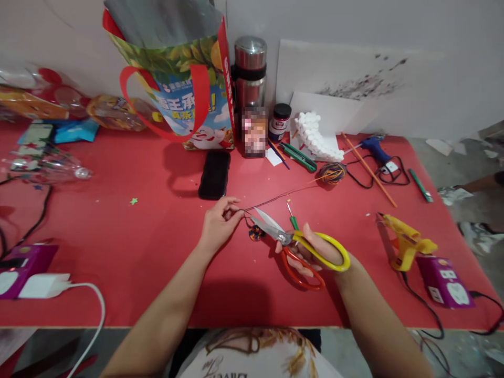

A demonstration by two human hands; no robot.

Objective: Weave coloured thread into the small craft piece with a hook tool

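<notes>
Between the thumb and fingers of my left hand a strand of yarn is pinched; it runs right to a multicoloured yarn ball. Just right of those fingertips, a small dark multicoloured crocheted piece hangs at or lies on the table; I cannot tell which. My right hand is closed on scissors with one yellow and one red handle. The blades are parted, and their tips point at the yarn beside my left fingers. Behind the scissors lies a green-handled crochet hook.
On the red table, a black phone lies before a large shopping bag. A steel thermos, green utility knife and blue glue gun are at the back. A yellow glue gun and purple power box stand right.
</notes>
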